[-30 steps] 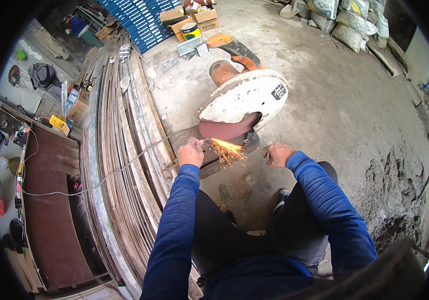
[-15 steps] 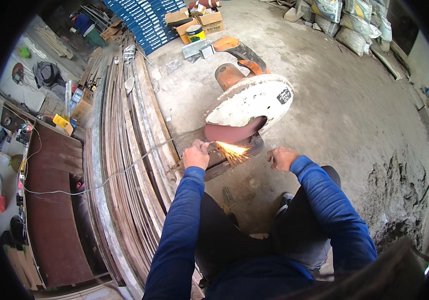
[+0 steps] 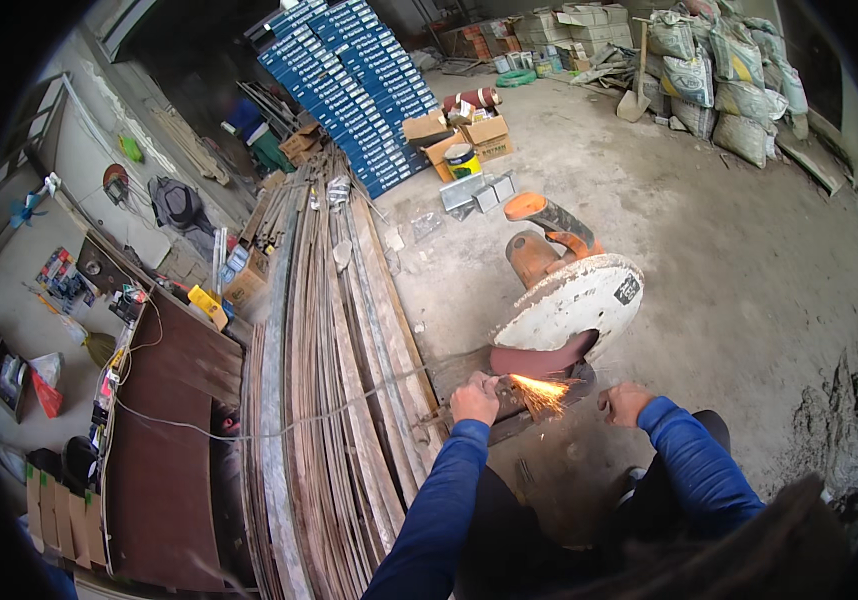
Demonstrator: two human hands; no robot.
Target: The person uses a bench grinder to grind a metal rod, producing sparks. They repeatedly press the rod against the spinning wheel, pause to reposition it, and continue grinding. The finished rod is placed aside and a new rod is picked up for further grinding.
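Note:
A cut-off saw with an orange-and-black handle [image 3: 547,218], a worn white blade guard [image 3: 571,303] and a reddish-brown abrasive disc [image 3: 534,361] stands on the floor in front of me. My left hand [image 3: 476,398] is closed, its fingertips close to the disc's lower edge. What it pinches there is too small to make out. Orange sparks [image 3: 541,392] spray rightward from those fingertips, over the saw's base [image 3: 514,428]. To the right of the sparks, apart from the saw, my right hand [image 3: 626,404] hangs with its fingers curled, and nothing shows in it.
Long metal and wooden bars [image 3: 324,400] lie along my left, with a grey cable [image 3: 279,432] across them. Beyond the saw are a cardboard box [image 3: 489,138], a yellow-and-black bucket [image 3: 462,161] and stacked blue boxes [image 3: 349,95]. Filled sacks [image 3: 744,130] and a shovel [image 3: 635,104] stand far right.
My view has swung up and left, so the saw and both hands appear lower and further right. The left hand stays at the disc; sparks still fly.

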